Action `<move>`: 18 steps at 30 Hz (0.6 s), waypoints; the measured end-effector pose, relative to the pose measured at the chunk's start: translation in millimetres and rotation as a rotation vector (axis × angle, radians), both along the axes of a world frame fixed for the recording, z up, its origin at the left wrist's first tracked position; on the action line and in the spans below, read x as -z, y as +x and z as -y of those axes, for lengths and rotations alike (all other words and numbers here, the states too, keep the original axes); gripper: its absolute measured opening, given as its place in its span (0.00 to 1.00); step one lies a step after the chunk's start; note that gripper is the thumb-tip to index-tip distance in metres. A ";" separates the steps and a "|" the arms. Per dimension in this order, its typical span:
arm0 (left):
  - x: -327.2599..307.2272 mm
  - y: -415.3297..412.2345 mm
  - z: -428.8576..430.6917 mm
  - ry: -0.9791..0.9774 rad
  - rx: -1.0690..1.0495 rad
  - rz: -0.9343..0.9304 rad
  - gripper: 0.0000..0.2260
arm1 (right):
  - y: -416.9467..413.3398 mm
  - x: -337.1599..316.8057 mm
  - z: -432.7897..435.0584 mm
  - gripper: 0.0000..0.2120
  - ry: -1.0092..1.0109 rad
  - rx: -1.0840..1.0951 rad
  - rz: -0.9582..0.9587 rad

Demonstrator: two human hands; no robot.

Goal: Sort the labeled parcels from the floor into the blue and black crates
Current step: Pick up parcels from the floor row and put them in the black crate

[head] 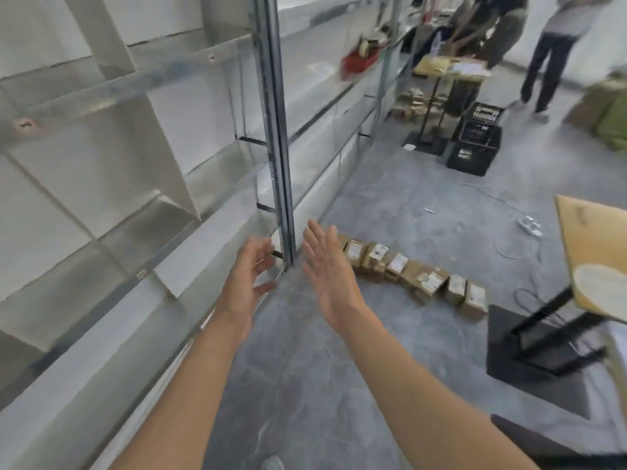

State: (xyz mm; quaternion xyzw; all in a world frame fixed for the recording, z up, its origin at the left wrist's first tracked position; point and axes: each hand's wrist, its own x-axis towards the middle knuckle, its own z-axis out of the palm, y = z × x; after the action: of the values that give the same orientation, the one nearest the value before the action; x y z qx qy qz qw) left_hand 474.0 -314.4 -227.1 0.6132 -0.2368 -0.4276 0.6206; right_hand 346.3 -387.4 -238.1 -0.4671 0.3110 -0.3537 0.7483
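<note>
Head view: left hand (249, 278) and right hand (327, 269) raised, fingers spread, both empty. Labeled parcels (412, 274) lie in a row on grey floor (305, 385) beside metal shelving (274, 130). Black crates (476, 144) stacked well beyond; table (590, 252) at right.

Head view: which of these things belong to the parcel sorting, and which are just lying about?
Belongs to the job:
- row of labeled parcels on the floor
- black crates, stacked farther back
- left hand and right hand, both empty

Just lying about:
- metal shelving
- power strip and cables
- red tray on the shelf

No blue crate is visible.
</note>
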 end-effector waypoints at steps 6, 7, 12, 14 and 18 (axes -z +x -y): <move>28.1 -33.6 109.2 0.055 0.243 -0.037 0.28 | -42.4 28.0 74.0 0.40 0.065 0.198 -0.038; 33.1 -35.7 127.9 0.061 0.273 -0.046 0.26 | -44.9 32.5 87.0 0.40 0.075 0.230 -0.047; 54.8 -43.3 213.8 0.124 0.438 -0.043 0.25 | -55.0 46.5 143.9 0.38 0.125 0.379 -0.097; 60.6 -48.3 244.9 0.143 0.510 -0.034 0.26 | -62.0 51.8 164.0 0.36 0.145 0.440 -0.113; 68.3 -65.9 298.3 0.183 0.631 -0.018 0.25 | -80.4 57.0 200.4 0.34 0.182 0.551 -0.148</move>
State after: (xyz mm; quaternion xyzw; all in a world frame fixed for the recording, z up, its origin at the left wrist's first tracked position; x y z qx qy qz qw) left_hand 408.1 -612.7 -295.4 0.5591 -0.3701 -0.6236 0.4019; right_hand 265.8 -587.8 -295.2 -0.3205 0.5104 -0.4791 0.6382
